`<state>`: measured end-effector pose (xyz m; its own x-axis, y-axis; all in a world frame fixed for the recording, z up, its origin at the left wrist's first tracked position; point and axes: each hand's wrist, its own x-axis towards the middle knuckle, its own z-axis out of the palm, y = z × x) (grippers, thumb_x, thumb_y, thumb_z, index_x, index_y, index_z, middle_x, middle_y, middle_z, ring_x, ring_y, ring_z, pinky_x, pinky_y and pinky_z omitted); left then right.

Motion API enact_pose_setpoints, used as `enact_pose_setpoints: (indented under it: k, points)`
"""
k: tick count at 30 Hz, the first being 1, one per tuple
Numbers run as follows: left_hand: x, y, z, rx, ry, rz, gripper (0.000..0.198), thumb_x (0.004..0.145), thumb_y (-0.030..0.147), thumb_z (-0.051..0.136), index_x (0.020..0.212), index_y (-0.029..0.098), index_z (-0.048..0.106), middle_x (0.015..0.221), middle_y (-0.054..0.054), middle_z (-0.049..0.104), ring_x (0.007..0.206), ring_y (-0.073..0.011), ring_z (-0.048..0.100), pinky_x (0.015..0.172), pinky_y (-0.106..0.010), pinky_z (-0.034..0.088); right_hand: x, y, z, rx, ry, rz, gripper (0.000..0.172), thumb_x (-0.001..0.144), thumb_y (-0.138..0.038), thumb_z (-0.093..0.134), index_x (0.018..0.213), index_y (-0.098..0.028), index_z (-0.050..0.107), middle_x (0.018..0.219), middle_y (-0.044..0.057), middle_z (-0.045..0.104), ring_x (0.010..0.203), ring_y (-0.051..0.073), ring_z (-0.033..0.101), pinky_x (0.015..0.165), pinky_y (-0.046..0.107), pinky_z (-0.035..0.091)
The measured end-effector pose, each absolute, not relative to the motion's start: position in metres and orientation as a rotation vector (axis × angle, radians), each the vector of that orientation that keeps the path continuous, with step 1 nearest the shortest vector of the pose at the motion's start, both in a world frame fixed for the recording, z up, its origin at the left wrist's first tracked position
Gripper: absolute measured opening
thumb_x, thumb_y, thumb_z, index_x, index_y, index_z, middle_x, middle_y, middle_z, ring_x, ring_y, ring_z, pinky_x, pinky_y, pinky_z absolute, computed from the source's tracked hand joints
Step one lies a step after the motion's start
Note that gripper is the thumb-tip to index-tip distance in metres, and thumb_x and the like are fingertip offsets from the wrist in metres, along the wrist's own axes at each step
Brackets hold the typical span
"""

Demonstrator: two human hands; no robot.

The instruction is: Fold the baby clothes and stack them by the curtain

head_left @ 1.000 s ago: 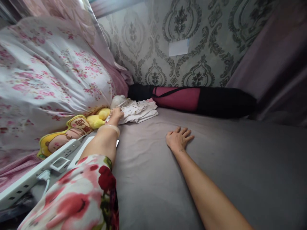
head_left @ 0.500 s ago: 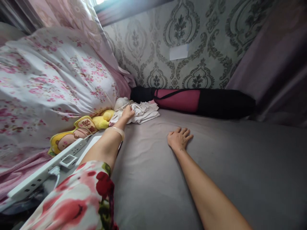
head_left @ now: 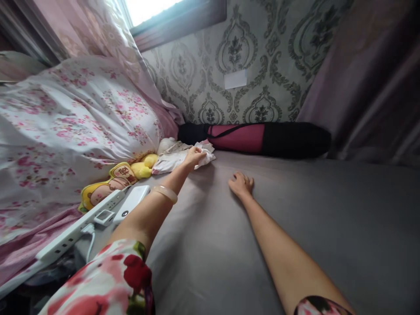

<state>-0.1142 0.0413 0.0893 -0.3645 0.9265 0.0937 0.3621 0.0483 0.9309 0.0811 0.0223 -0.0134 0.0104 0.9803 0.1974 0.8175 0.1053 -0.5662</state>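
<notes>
My left hand (head_left: 194, 156) reaches far across the grey bed sheet (head_left: 295, 227) and closes its fingers on a crumpled white patterned cloth (head_left: 179, 156) lying by the wall. A pale bangle (head_left: 166, 193) sits on that wrist. My right hand (head_left: 242, 183) rests on the sheet to the right, palm down, with its fingers curled a little and nothing in it.
A big floral quilt (head_left: 72, 122) is piled on the left, with a yellow plush toy (head_left: 111, 181) at its foot. A white power strip (head_left: 78, 229) and a white power bank (head_left: 131, 203) lie near my left arm. A pink-and-black rolled bag (head_left: 259, 138) lies along the wallpapered wall.
My left hand slid right over the white cloth and gripped its right end. My right hand's fingers curled in slightly. The camera tilted up, showing the window.
</notes>
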Motion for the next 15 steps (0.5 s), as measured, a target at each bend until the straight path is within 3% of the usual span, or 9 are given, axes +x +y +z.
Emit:
enact_pose_setpoints:
  k: [5,9,11,15]
  points:
    - [-0.068,0.029,0.084,1.233,1.618,1.315,0.044,0.072,0.013,0.061,0.114,0.02,0.05,0.066,0.006,0.051,0.048,-0.0068,0.045,0.048,-0.018,0.035,0.107,0.019,-0.012,-1.472,-1.791,0.888,0.035,0.079,-0.018,0.053,0.11,-0.017,0.07,0.117,0.008,0.069,0.113,0.021,0.06,0.103,0.032,0.039]
    - [-0.026,0.012,0.083,1.217,1.319,1.352,0.067,0.07,0.007,0.058,0.134,0.024,0.042,0.06,0.009,0.046,0.046,-0.0048,0.043,0.047,-0.015,0.034,0.118,0.003,-0.011,-1.363,-1.788,1.001,0.031,0.078,-0.014,0.053,0.102,-0.015,0.073,0.106,0.006,0.073,0.102,0.018,0.066,0.093,0.026,0.046]
    - [-0.004,0.005,0.083,1.181,1.204,1.357,0.065,0.069,0.006,0.059,0.131,0.022,0.048,0.058,0.01,0.044,0.046,-0.0041,0.044,0.048,-0.015,0.036,0.119,-0.01,-0.008,-1.303,-1.779,1.053,0.028,0.076,-0.015,0.057,0.1,-0.015,0.073,0.102,0.005,0.074,0.099,0.019,0.067,0.09,0.028,0.049]
    - [0.038,-0.003,0.084,1.097,1.068,1.298,0.031,0.069,0.006,0.06,0.099,0.014,0.066,0.065,0.003,0.056,0.054,-0.0055,0.053,0.055,-0.018,0.044,0.119,-0.04,0.006,-1.191,-1.706,1.084,0.025,0.071,-0.017,0.064,0.094,-0.017,0.073,0.097,0.004,0.074,0.093,0.022,0.068,0.084,0.03,0.052]
